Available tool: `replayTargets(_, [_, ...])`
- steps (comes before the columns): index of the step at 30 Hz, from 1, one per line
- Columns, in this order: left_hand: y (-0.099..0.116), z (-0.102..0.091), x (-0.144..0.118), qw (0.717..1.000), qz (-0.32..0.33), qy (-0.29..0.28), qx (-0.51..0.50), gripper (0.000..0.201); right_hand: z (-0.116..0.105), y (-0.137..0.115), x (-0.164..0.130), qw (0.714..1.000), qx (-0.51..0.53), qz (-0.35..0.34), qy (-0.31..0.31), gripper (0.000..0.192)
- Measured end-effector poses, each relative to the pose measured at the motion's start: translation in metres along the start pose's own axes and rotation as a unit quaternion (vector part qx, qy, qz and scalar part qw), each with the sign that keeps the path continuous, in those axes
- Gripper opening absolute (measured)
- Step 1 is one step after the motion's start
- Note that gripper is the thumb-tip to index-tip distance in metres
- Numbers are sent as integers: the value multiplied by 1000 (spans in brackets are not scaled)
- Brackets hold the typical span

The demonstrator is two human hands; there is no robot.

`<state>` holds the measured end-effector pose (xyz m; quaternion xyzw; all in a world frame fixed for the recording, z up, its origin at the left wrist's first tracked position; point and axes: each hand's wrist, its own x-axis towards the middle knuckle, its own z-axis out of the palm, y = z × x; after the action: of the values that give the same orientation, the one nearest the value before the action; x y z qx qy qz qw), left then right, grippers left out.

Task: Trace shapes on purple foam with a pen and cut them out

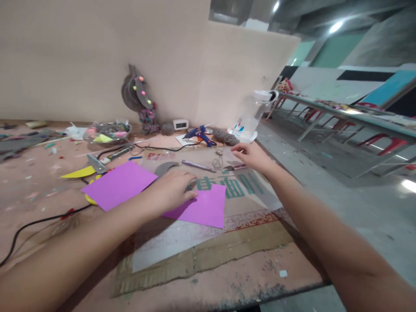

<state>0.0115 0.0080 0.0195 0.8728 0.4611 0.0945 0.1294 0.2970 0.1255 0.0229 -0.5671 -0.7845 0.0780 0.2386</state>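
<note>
My left hand (172, 188) lies palm down on a purple paper sheet (208, 208), fingers resting over a grey curved card piece (165, 167). A second purple sheet (118, 183) lies to its left. My right hand (251, 156) reaches to the far right of the table, fingers closing around the handle of scissors (234, 166) lying on the clear plastic mat (182, 236). A purple pen-like tool (198, 166) lies between the two hands.
A blue glue gun (199, 135), a twine ball (225, 137), a clear jug (251, 115), a small clock (180, 125) and a bowl of pom-poms (108, 131) stand at the back. A black cable (35, 225) runs at left. The table edge is just right of my right hand.
</note>
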Motion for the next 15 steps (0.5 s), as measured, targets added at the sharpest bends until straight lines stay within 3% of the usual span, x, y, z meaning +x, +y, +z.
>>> replayTargets(4, [14, -8, -10, 1000, 10, -4, 9, 20, -7, 17, -4, 996, 1, -66, -63, 23])
replayTargets(7, [7, -28, -14, 999, -48, 8, 20, 21, -1, 7, -1, 994, -5, -67, -84, 28])
replayTargets(11, [-41, -70, -26, 980, -179, 48, 67, 23, 8, -38, -3, 989, 22, -110, -99, 24])
replayTargets(15, [-106, -99, -55, 931, -323, 105, 132, 20, 17, -78, -6, 987, 0, -140, -77, 24])
